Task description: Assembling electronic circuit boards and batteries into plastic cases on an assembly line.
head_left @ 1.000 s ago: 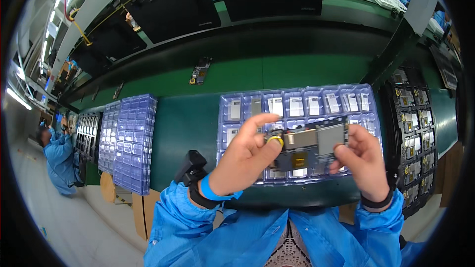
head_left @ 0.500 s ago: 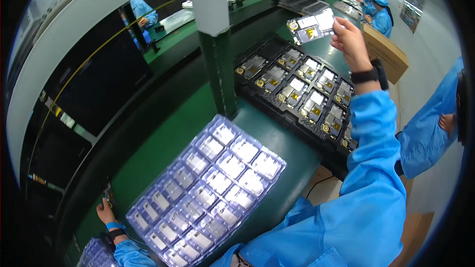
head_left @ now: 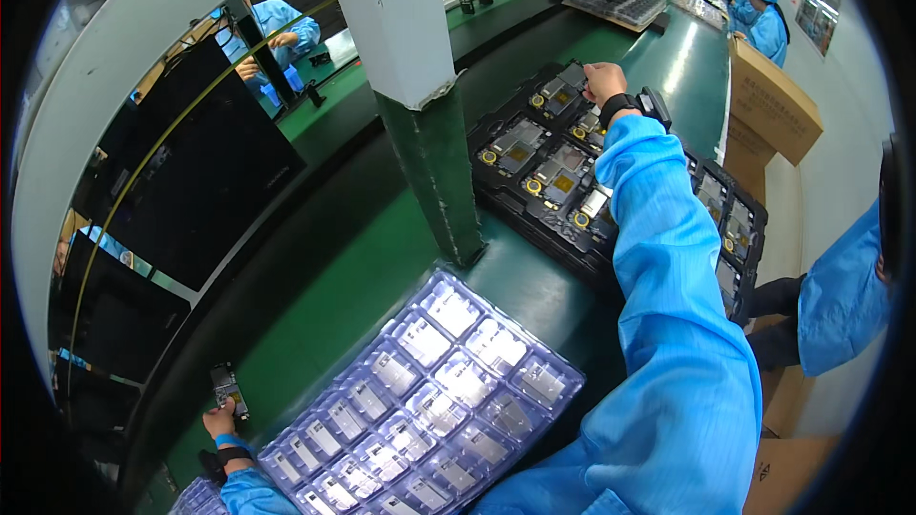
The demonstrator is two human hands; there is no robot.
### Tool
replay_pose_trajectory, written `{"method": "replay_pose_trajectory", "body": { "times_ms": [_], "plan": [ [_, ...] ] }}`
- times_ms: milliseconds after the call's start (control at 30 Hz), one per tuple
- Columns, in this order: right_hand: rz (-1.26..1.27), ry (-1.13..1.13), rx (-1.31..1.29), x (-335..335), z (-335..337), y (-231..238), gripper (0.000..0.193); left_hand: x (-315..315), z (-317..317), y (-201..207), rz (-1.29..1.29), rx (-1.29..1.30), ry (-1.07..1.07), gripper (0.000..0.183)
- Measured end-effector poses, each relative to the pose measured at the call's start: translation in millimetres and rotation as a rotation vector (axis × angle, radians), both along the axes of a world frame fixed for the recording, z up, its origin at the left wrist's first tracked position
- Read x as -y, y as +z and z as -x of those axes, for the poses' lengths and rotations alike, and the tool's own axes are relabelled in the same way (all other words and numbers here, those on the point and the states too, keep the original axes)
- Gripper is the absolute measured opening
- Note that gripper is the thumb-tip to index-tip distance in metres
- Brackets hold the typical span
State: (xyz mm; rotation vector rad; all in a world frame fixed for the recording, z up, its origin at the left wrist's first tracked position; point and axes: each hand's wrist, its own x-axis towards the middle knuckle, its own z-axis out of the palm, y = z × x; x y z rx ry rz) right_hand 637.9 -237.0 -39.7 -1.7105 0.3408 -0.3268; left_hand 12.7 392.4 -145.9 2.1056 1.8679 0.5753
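Black tray (head_left: 534,193), right hand (head_left: 603,80) possibly touching

A long green table (head_left: 363,277) runs through a bright factory hall, with a square green-and-white pillar (head_left: 420,86) rising from it. Brown cardboard boxes (head_left: 773,100) stand beside a pale wall (head_left: 849,86), and people in blue coats (head_left: 763,24) work farther along.

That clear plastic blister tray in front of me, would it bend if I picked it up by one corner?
Probably. The clear blister tray looks thin and thermoformed, so it would likely flex. Its filled pockets add weight, so parts might shift. It seems light enough to slide on the green bench.
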Motion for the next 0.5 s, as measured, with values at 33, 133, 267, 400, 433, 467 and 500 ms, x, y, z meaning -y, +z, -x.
{"method": "replay_pose_trajectory", "body": {
  "times_ms": [33, 133, 267, 400, 433, 467, 500],
  "plan": [
    [0.11, -0.011, 0.002, -1.7, -3.6, -3.7, 0.018, 1.2, -2.4, 1.9, 0.042, 0.279, -0.046, 0.036],
    [0.33, -0.031, 0.007, 0.3, -15.2, -15.4, 0.02, 17.3, -2.1, 11.5, -0.003, 0.432, -0.206, 0.032],
    [0.628, -0.024, 0.117, 7.7, -34.3, -37.9, 0.023, 28.8, 12.7, 24.0, 0.105, 0.733, -0.231, 0.026],
    [1.156, -0.009, 0.01, -4.9, -27.5, -47.3, 0.025, 66.0, 23.9, 56.5, 0.214, 0.892, -0.193, 0.021],
    [1.152, -0.008, 0.012, -14.0, -15.4, -48.0, 0.025, 77.2, 28.8, 63.9, 0.209, 0.893, -0.192, 0.021],
    [1.146, -0.054, 0.042, -23.4, 1.1, -46.8, 0.028, 89.0, 33.1, 70.1, 0.225, 0.934, -0.182, 0.02],
    [1.138, -0.101, 0.071, -28.2, 9.8, -44.8, 0.031, 94.9, 36.5, 73.8, 0.24, 0.974, -0.173, 0.018]
  ]
}}
